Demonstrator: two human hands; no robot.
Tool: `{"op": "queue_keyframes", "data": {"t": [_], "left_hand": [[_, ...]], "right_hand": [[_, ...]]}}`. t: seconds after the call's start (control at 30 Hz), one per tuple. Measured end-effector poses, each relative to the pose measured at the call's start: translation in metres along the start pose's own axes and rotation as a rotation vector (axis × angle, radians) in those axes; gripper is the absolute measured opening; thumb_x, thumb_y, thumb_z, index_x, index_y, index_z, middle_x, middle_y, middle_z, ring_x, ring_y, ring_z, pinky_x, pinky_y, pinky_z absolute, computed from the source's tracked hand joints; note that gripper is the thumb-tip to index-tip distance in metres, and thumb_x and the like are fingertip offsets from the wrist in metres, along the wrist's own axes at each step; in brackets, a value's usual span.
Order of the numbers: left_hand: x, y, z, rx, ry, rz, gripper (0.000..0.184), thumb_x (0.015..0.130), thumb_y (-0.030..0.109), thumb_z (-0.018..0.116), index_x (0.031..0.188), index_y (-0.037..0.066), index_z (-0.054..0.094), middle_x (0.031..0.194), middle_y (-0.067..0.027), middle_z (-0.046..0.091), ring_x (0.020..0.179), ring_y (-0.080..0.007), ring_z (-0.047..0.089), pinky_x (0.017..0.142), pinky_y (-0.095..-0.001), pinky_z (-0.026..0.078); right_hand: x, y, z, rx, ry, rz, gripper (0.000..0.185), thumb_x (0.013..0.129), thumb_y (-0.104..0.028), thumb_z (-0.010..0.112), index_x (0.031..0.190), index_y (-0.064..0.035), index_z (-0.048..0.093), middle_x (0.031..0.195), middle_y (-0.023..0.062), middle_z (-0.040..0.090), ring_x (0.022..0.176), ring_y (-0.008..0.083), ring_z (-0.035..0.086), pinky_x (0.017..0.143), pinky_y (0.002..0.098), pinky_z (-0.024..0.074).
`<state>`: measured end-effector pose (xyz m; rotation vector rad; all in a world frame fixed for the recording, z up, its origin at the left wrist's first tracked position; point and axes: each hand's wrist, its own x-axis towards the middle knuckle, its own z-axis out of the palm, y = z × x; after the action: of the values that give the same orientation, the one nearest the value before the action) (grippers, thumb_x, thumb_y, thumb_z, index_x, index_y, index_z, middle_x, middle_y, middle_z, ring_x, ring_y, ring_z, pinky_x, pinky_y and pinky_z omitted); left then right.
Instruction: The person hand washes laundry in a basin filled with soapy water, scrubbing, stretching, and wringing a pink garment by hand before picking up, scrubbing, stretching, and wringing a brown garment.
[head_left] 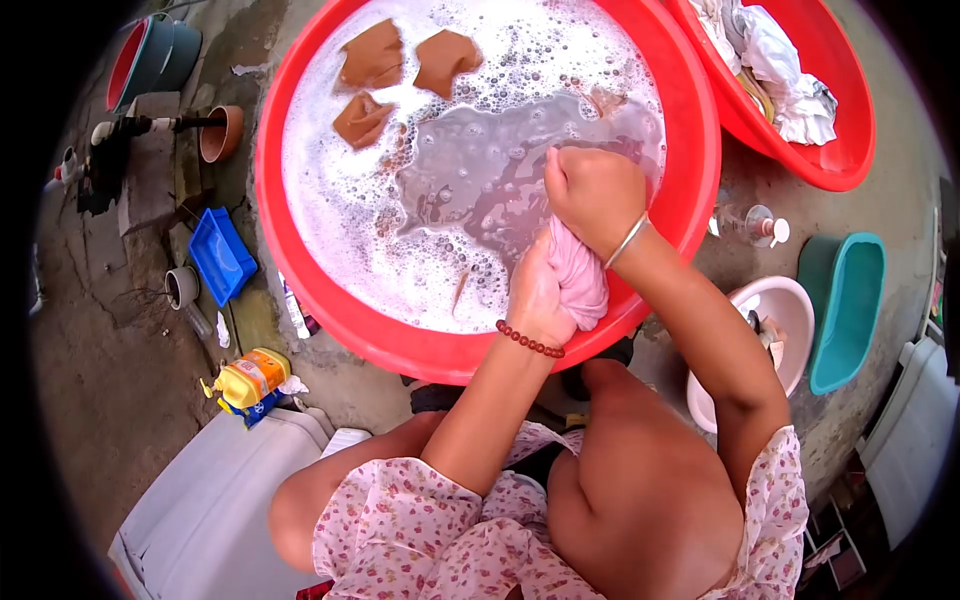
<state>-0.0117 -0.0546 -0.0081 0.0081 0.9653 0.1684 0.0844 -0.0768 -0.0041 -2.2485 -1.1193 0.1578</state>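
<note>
A twisted pink cloth [578,275] is bunched between my two hands over the near right part of a large red basin [290,290]. My left hand [537,290], with a beaded bracelet at the wrist, is wrapped round its lower part. Above it my right hand [597,195], below a silver bangle, is closed in a fist round the cloth's upper end. Greyish soapy water [480,170] with thick white foam fills the basin. Several brown cloth pieces [373,55] poke up through the foam at the far left.
A second red basin [850,150] with white clothes [785,70] stands at the upper right. To the right are a clear bottle [755,226], a pale pink basin [795,300] and a teal tub [845,315]. A blue tray [222,255] and yellow detergent bottle [250,378] lie left.
</note>
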Motion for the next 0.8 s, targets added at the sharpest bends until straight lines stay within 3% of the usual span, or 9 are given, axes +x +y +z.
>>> {"op": "queue_keyframes", "data": {"t": [0.1,0.2,0.27,0.33,0.37,0.5,0.57,0.63,0.8], "left_hand": [[0.001,0.012,-0.005,-0.050,-0.117,-0.039,0.030,0.095,0.026,0.037,0.098,0.004,0.058,0.096,-0.0098,0.063,0.089,-0.0217,0.061,0.078,-0.0352,0.050],[0.040,0.033,-0.059,-0.077,-0.657,-0.355,0.036,0.091,0.038,0.042,0.066,0.013,0.047,0.062,-0.0017,0.052,0.061,-0.0138,0.051,0.050,-0.0307,0.042],[0.032,0.023,-0.049,-0.246,-0.801,-0.271,0.032,0.093,0.034,0.041,0.075,0.010,0.053,0.071,-0.0043,0.057,0.069,-0.0176,0.058,0.061,-0.0336,0.047],[-0.001,0.013,-0.007,0.041,0.017,-0.056,0.031,0.094,0.031,0.039,0.099,0.006,0.057,0.096,-0.0089,0.062,0.089,-0.0202,0.060,0.078,-0.0365,0.050],[0.002,0.010,-0.008,-0.012,-0.167,-0.061,0.035,0.096,0.028,0.036,0.117,0.004,0.050,0.116,-0.0115,0.057,0.105,-0.0224,0.056,0.090,-0.0378,0.047],[0.005,0.010,-0.007,-0.027,-0.028,-0.018,0.032,0.096,0.025,0.034,0.113,0.004,0.052,0.107,-0.0084,0.060,0.095,-0.0210,0.059,0.083,-0.0352,0.049],[0.020,0.015,-0.043,-0.151,-0.622,-0.073,0.029,0.096,0.028,0.037,0.103,0.006,0.055,0.090,-0.0036,0.060,0.080,-0.0163,0.058,0.073,-0.0313,0.049],[0.043,0.018,-0.064,-0.195,-0.668,-0.111,0.028,0.095,0.031,0.040,0.096,0.008,0.055,0.082,-0.0015,0.057,0.074,-0.0147,0.056,0.069,-0.0305,0.047],[-0.009,0.033,0.017,-0.108,-0.003,0.046,0.039,0.095,0.035,0.040,0.116,0.005,0.052,0.106,-0.0087,0.058,0.097,-0.0192,0.055,0.091,-0.0347,0.043]], "right_hand": [[-0.006,-0.016,-0.009,0.044,0.004,0.002,0.029,0.079,-0.017,0.059,0.055,-0.0045,0.051,0.051,0.0134,0.050,0.047,0.0308,0.052,0.044,0.0409,0.0398],[-0.057,-0.056,-0.013,0.178,-0.106,-0.144,0.028,0.079,-0.016,0.059,0.055,-0.0045,0.051,0.052,0.0137,0.051,0.047,0.0309,0.052,0.045,0.0403,0.0407],[-0.050,-0.046,-0.006,0.181,-0.103,-0.157,0.028,0.080,-0.017,0.058,0.056,-0.0045,0.052,0.053,0.0132,0.052,0.048,0.0310,0.052,0.045,0.0399,0.0418],[-0.020,-0.016,0.006,0.079,-0.037,0.010,0.029,0.081,-0.018,0.056,0.056,-0.0047,0.052,0.054,0.0123,0.052,0.049,0.0310,0.053,0.046,0.0399,0.0422],[-0.007,-0.002,0.008,0.073,-0.025,0.006,0.029,0.081,-0.018,0.056,0.056,-0.0047,0.052,0.054,0.0123,0.052,0.049,0.0310,0.053,0.046,0.0399,0.0422],[-0.006,-0.003,0.002,0.010,-0.019,0.000,0.029,0.082,-0.019,0.056,0.056,-0.0057,0.053,0.055,0.0113,0.054,0.049,0.0304,0.053,0.046,0.0396,0.0419],[-0.030,-0.041,-0.015,0.105,-0.073,-0.127,0.028,0.082,-0.018,0.057,0.056,-0.0075,0.053,0.054,0.0092,0.054,0.048,0.0281,0.053,0.045,0.0380,0.0413],[-0.051,-0.055,-0.011,0.101,-0.102,-0.292,0.027,0.081,-0.018,0.060,0.057,-0.0094,0.051,0.052,0.0051,0.052,0.046,0.0239,0.052,0.044,0.0354,0.0396],[0.012,0.017,-0.013,-0.093,0.081,0.058,0.024,0.085,-0.025,0.059,0.073,-0.0040,0.056,0.066,0.0122,0.058,0.057,0.0244,0.057,0.053,0.0342,0.0447]]}}
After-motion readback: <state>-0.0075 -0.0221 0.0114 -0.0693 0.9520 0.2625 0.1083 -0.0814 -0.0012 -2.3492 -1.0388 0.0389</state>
